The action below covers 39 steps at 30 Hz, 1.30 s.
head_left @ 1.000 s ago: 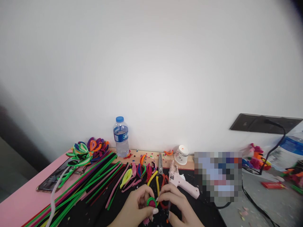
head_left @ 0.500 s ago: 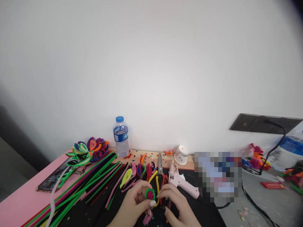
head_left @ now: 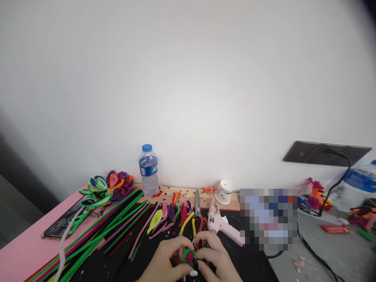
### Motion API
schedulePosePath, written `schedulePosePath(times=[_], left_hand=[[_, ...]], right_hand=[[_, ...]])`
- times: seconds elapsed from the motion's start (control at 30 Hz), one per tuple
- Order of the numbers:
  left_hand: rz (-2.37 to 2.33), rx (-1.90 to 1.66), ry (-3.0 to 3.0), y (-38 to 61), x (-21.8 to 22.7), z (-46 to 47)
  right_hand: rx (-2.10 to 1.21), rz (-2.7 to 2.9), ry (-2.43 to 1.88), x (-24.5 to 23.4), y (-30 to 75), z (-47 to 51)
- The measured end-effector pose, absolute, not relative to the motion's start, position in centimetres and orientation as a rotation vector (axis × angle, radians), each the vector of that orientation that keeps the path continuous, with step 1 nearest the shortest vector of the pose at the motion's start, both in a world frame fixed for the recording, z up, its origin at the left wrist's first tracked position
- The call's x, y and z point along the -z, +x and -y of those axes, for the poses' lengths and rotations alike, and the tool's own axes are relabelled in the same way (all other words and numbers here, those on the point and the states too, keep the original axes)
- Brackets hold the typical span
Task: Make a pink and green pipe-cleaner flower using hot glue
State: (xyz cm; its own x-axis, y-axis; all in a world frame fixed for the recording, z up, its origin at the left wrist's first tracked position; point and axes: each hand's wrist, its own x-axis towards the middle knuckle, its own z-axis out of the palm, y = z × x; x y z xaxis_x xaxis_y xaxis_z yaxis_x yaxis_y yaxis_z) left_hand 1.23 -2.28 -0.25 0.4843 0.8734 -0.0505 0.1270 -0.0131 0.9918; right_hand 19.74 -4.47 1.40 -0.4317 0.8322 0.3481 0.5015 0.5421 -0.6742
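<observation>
My left hand (head_left: 169, 258) pinches a small round coil of green pipe cleaner with a magenta middle (head_left: 189, 256). From the other side, the fingers of my right hand (head_left: 216, 256) close on the same coil, and its thumb is near something black below it. Just beyond my fingers lie pliers with yellow handles (head_left: 187, 223), partly hidden by my hands. Scissors (head_left: 197, 203) rest behind them. A pink glue gun (head_left: 225, 227) lies to the right of my right hand. Looped pipe-cleaner pieces, one yellow-green bundle (head_left: 155, 221) among them, lie beyond my left hand.
Long pipe cleaners (head_left: 108, 231) spread over the left side beside a phone (head_left: 63, 221) and pipe-cleaner flowers (head_left: 100, 188). A water bottle (head_left: 148, 172) and an upturned paper cup (head_left: 224, 192) stand by the wall. A black cable (head_left: 320, 254) crosses the grey surface at right.
My right hand has moved left, and its fingers have come onto the coil. My left hand has shifted slightly right and down with the coil.
</observation>
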Motion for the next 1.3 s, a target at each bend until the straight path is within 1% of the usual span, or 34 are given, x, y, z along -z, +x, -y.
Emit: schedulePosePath(times=[0.13,0.27,0.4,0.53,0.6,0.73,0.9,1.3], left_hand=[[-0.931,-0.729,1.530,1.3,-0.4,2.6],[-0.819,-0.823,1.516,1.3,0.0,2.9],[-0.758,-0.927,1.632,0.7,0.3,2.7],[-0.794,-0.992,1.792,0.0,-0.4,2.4],[-0.907,-1.032,1.848,-0.2,-0.9,2.4],[-1.174,-1.083,1.895,-0.5,-1.2,2.2],[-1.296,-1.160,1.895,-0.3,-0.8,1.8],[-1.237,-1.158,1.688,-0.1,-1.0,1.6]], right_hand=[[-0.577,2.071,-1.046,-1.4,19.7,4.6],[-0.449,2.059,-0.995,-1.5,20.2,4.6],[-0.362,2.024,-1.026,-2.0,20.7,4.6],[-0.257,1.947,-1.076,-2.2,20.9,4.6],[-0.228,1.932,-1.087,-2.2,20.8,4.6],[-0.223,1.908,-1.123,-2.1,20.9,4.6],[-0.270,1.874,-1.191,-1.9,21.1,4.5],[-0.315,1.890,-1.191,-2.0,20.8,4.8]])
